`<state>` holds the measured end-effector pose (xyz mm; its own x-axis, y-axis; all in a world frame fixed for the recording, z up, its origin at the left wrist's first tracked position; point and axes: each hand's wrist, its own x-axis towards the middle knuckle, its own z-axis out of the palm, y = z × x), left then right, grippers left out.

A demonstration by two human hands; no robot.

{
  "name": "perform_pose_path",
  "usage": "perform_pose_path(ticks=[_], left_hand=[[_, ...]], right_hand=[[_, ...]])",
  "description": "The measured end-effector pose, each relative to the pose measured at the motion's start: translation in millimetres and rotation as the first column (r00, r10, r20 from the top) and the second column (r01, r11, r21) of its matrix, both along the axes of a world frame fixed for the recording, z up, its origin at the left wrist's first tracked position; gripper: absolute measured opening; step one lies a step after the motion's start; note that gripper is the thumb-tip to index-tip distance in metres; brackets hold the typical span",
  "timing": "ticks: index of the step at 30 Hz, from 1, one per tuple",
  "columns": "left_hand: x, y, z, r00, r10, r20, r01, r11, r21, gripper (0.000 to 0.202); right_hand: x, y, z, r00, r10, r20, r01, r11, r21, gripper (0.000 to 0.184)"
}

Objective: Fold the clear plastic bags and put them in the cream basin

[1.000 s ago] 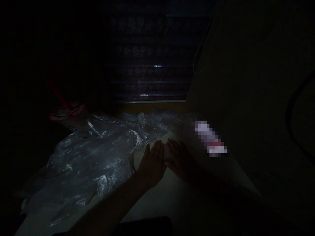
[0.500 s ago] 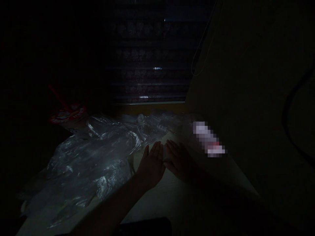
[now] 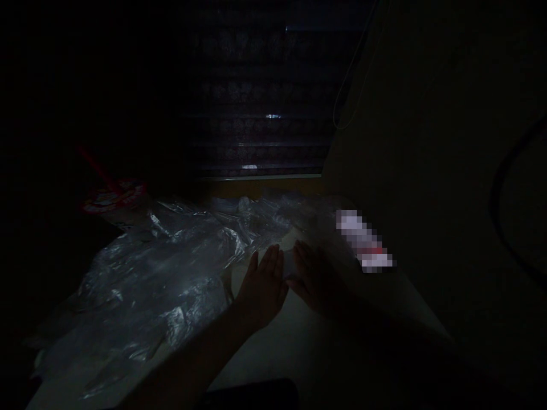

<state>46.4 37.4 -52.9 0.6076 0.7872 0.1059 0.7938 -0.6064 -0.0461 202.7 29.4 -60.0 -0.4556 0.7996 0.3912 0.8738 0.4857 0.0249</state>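
The scene is very dark. My left hand (image 3: 262, 282) lies flat on a pale surface (image 3: 299, 347), fingers stretched forward and together. My right hand (image 3: 314, 276) lies flat just beside it, fingers extended too, in deeper shadow. A small pale patch shows between the two hands; I cannot make out what it is. A wide sheet of crumpled clear plastic (image 3: 171, 267) spreads to the left, and its edge reaches my left hand's thumb side.
A red-and-white packet (image 3: 113, 196) lies at the back left by the plastic. A blurred white-and-red item (image 3: 363, 239) sits right of my hands. A dark blind (image 3: 260, 114) covers the window behind. A dark curved cable (image 3: 508, 205) hangs at the right.
Both hands have stayed flat in nearly the same place, and the view has only shifted slightly.
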Motion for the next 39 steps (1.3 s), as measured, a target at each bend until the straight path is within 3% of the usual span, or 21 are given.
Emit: perform_pose_path(ticks=[8,14,19,26,31,39], left_hand=[[-2,2,-1.3,0.999,0.014,0.035,-0.014,1.0,-0.015,0.052],[-1,1,1.2,0.996,0.018,0.084,-0.015,1.0,-0.027,0.05],[-1,2,6.9,0.993,0.005,0.121,-0.003,1.0,-0.021,0.048],[-1,-1,19.3,0.987,-0.018,0.162,0.0,0.993,0.114,0.046],[-5,0,23.7,0.991,0.019,0.13,-0.036,0.99,0.133,0.046],[-11,-20,35.3,0.996,0.016,0.092,-0.028,0.991,0.134,0.044]], right_hand=[[6,2,-5.9,0.997,0.037,-0.061,-0.034,0.998,0.05,0.051],[11,5,-5.7,0.995,0.062,-0.082,-0.054,0.993,0.107,0.039],[8,4,-3.5,0.996,0.047,-0.082,-0.042,0.998,0.056,0.036],[6,-2,1.4,0.993,0.06,-0.106,-0.049,0.993,0.105,0.033],[5,-6,6.3,0.993,0.084,-0.088,-0.075,0.992,0.106,0.032],[-2,-6,11.9,0.995,0.059,-0.085,-0.052,0.995,0.086,0.032]])
